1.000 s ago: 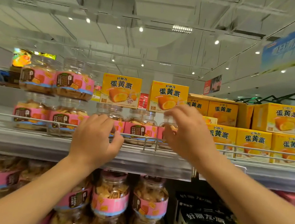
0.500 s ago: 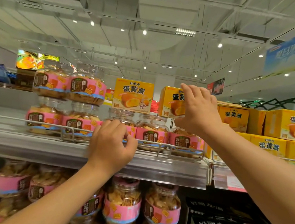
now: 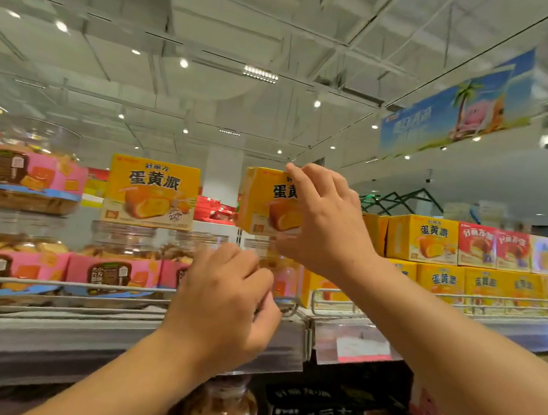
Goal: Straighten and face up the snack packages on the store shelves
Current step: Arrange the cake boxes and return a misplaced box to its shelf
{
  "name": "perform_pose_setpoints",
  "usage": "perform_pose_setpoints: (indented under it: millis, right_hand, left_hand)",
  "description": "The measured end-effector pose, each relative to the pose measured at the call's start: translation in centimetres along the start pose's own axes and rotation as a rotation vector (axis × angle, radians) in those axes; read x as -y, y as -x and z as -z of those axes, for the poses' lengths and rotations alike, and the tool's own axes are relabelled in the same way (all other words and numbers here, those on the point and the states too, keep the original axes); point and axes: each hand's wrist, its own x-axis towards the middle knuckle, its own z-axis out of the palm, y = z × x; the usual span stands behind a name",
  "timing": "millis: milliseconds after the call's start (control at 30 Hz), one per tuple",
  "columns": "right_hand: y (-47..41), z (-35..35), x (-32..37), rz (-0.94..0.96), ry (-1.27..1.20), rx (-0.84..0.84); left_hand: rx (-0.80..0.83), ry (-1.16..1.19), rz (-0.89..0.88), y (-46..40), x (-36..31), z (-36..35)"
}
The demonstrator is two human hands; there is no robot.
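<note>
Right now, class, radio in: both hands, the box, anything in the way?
Right hand grips yellow box, turned askew atop jars. Left hand curled at shelf rail, grip unclear. Nothing blocking.

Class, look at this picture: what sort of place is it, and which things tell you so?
Most likely a supermarket aisle: stacked yellow snack boxes, rows of identical biscuit jars behind a wire shelf rail, and a hanging promotional banner.
</note>
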Motion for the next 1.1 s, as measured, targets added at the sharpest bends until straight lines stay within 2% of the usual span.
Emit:
perform_pose_setpoints:
  millis: [300, 433, 533, 633, 767, 1100]
  right_hand:
    - [3.5, 1.9, -10.5, -0.069, 0.058, -0.009]
    - [4.1, 1.8, -16.2, -0.067, 0.053, 0.034]
    - [4.4, 1.2, -19.2, -0.035, 0.052, 0.079]
    - [4.7, 0.3, -20.9, -0.010, 0.041, 0.117]
    - [5.1, -1.0, -21.1, 0.003, 0.010, 0.149]
    - [3.8, -1.9, -20.1, -0.046, 0.098, 0.249]
  left_hand:
    - [0.206, 0.065, -0.036, -2.9, -6.7, -5.9]
    - [0.228, 0.034, -0.040, -4.7, -8.3, -7.4]
    - [0.127, -0.065, -0.024, -6.6, -5.8, -6.5]
    - [0.059, -0.276, 0.119, -8.4, -0.4, -3.7]
    - [0.177, -0.469, 0.289, -8.2, 4.3, 0.0]
    - [0.389, -0.584, 0.425, -6.4, 7.2, 3.0]
